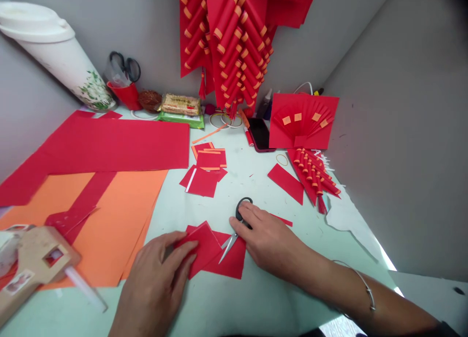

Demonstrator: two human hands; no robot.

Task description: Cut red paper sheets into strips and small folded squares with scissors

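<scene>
My left hand (155,273) presses down on a folded piece of red paper (200,244) near the table's front edge, fingers on its left corner. More red paper (230,264) lies under and to the right of it. My right hand (266,239) rests flat on a pair of black-handled scissors (237,225), whose blades point down-left over the red paper. A thin bangle circles my right wrist.
Large red sheets (109,144) and orange sheets (120,215) cover the left. A glue gun (36,261) lies front left. Small red and orange cut pieces (206,171), a phone (260,134), paper firecracker strings (314,174), a red fan (303,120) and hanging firecrackers (230,40) fill the back.
</scene>
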